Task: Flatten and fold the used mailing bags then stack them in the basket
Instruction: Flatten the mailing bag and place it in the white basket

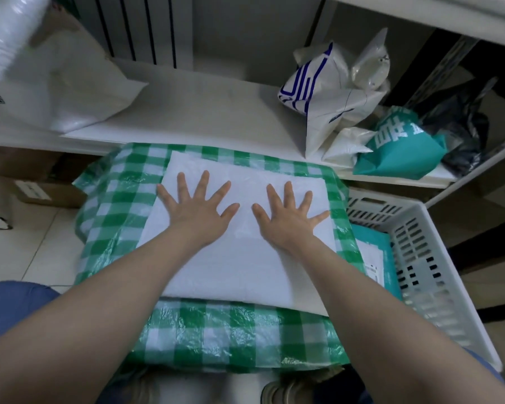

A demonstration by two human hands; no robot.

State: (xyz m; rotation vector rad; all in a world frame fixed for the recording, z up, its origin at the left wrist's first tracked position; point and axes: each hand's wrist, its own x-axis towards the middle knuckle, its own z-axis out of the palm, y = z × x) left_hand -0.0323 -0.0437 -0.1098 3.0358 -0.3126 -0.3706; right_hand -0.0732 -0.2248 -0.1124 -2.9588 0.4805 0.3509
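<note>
Step in hand: flattening, fold not yet begun.

- white mailing bag (231,266) lies on table (216,330) (green-check plastic cover), near edge twd person.
- Grip, both: left hand (197,212) + right hand (289,218) palms down on far half of bag, fingers splayed straight, clasping nothing, pressing only. Thumbs near each other, apart.
- Film around the hands looks wrinkled; near half looks smooth. Est. mostly flat.

How to do it well (judgement):
- Sweep from centre outward so trapped air leaves at the edges.
- Keep palms flat; curled fingers would bunch the film.
- Cover looks slick, so bag may slide. Anchor w/ one hand, stroke w/ other.
- Fold w/ edges matched, then crease by palm.

basket (438,258) sits just beside table, right side, w/ teal bag (388,275) lying flat inside. Unfolded bags (341,112) wait on shelf (201,112) behind.
</note>
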